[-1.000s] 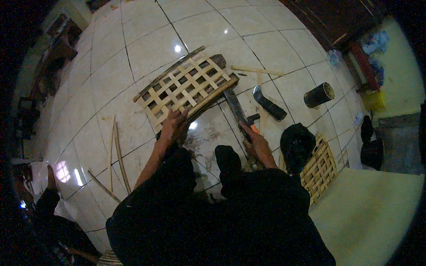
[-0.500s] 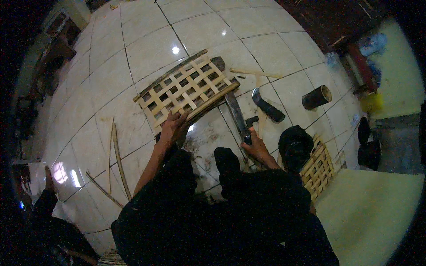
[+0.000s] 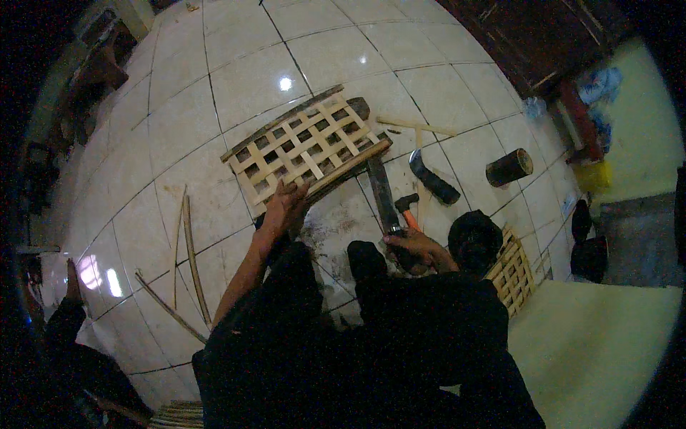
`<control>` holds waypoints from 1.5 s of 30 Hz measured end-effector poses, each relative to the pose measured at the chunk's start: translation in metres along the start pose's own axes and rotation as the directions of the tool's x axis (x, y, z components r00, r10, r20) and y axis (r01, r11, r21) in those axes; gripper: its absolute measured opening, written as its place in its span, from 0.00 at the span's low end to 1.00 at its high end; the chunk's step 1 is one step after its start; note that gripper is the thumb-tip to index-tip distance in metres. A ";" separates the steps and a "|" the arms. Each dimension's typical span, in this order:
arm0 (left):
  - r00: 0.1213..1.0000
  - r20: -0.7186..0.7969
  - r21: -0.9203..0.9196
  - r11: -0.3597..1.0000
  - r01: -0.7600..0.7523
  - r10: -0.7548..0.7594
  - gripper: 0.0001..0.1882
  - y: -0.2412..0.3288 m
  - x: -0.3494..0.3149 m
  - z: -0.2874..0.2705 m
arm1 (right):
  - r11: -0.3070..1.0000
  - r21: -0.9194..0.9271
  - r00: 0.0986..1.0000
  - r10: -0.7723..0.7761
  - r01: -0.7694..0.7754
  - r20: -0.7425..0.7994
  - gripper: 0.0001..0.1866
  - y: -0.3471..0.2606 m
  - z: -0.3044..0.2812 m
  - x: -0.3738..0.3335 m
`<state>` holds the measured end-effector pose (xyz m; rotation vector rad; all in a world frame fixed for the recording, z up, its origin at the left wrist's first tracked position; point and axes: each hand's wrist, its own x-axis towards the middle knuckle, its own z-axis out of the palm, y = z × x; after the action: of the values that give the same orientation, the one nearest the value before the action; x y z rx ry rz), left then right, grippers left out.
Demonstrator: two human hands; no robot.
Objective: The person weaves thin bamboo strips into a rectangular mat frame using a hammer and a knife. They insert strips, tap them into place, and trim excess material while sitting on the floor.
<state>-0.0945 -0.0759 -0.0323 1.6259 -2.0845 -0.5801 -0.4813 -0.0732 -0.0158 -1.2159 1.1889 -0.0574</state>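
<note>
A panel of woven bamboo strips (image 3: 307, 149) with a thicker strip along each long edge lies tilted over a dark wooden block (image 3: 359, 107). My left hand (image 3: 284, 209) is closed on its near edge, towards the left end; the thumb side is partly hidden. Next to the panel's right end, a long dark-bladed machete (image 3: 384, 194) points away from me. My right hand (image 3: 420, 248) is wrapped round its handle end, which the fingers mostly cover. Just right of the blade lies a hammer (image 3: 409, 217) with an orange handle.
A sickle (image 3: 434, 180) with a black handle and a bamboo tube (image 3: 509, 168) lie to the right. A second woven panel (image 3: 511, 272) stands beside a dark round thing (image 3: 475, 243). Bamboo strips (image 3: 191, 250) lie on the tiles at left. Another person (image 3: 86, 365) sits at lower left.
My right hand has shifted slightly nearer to me and right along the machete, baring more of the blade and the hammer. My left hand stays on the panel, while the view shifts slightly.
</note>
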 end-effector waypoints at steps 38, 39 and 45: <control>0.924 -0.063 0.097 0.919 0.383 -0.378 0.27 -0.005 -0.070 -0.038 | 0.847 -0.516 0.987 -0.158 0.129 -0.012 0.26 -0.040 0.061 -0.034; 0.921 -0.054 0.098 0.915 0.390 -0.387 0.27 -0.006 -0.072 -0.037 | 0.863 -0.461 0.974 -0.227 0.208 0.014 0.26 -0.050 0.065 -0.044; 0.950 -0.082 0.064 0.949 0.308 -0.302 0.25 -0.021 -0.078 -0.038 | 0.866 -0.421 0.963 -0.241 0.269 0.120 0.26 -0.068 0.088 -0.028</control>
<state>-0.0394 -0.0066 -0.0191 2.0022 -1.8361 -0.5370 -0.3941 -0.0253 0.0414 -1.7549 1.0044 0.0531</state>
